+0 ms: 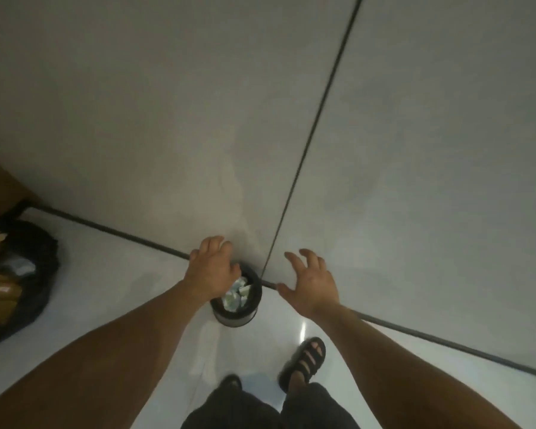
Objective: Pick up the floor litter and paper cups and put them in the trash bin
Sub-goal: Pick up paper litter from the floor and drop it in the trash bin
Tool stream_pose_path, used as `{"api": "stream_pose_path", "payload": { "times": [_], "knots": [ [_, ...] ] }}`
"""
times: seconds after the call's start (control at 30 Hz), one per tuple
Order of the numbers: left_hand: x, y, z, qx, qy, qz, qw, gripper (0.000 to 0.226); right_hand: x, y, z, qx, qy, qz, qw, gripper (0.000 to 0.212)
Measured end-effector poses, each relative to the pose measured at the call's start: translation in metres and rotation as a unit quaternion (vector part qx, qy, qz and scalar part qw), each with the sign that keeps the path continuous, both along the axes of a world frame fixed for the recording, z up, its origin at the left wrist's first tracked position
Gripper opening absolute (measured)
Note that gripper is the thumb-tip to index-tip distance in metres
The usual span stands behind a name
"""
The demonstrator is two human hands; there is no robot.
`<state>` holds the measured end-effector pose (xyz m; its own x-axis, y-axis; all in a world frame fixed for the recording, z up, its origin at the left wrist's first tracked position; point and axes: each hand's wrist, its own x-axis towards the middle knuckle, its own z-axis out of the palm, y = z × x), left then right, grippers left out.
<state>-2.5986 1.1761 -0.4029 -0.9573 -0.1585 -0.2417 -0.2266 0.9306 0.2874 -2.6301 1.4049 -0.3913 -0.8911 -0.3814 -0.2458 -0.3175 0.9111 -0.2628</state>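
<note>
The person stood over a small black bin that sat on the white floor, right by the wall. The left hand hung just above the far left edge of the bin, palm down, with its fingers loosely bent. Nothing showed in it, so it looked open and empty. The right hand was off to the right of the bin, a little apart from it, with its fingers spread wide and holding nothing.

Just below the left hand, the bin was packed nearly to the top with scrunched paper, white and pale green. So some litter was in the bin, and that part of the job looked done. The picture was too blurry to tell if any paper cups were in there too.

No litter showed on the floor near either hand. Far off to the left of the left hand lay a big black bag with brown card and other bits in it, and it was not clear if that was part of the job. Below the right hand, a foot in a black sandal stood on the shiny floor.

The job looked far along. Only a small patch of floor showed, though, so more litter or cups could be waiting out of sight
</note>
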Motion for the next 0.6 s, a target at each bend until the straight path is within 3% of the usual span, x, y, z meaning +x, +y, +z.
{"api": "stream_pose_path", "payload": {
  "times": [0.23,0.6],
  "knots": [
    [-0.029,0.139,0.04,0.009,0.01,-0.218,0.976,0.061,0.05,0.125,0.045,-0.009,0.053,-0.205,0.977,0.074],
    [0.032,0.44,0.106,-0.008,0.081,-0.475,0.876,0.058,0.219,0.368,0.083,0.002,0.102,-0.456,0.884,0.073]
  ]
}}
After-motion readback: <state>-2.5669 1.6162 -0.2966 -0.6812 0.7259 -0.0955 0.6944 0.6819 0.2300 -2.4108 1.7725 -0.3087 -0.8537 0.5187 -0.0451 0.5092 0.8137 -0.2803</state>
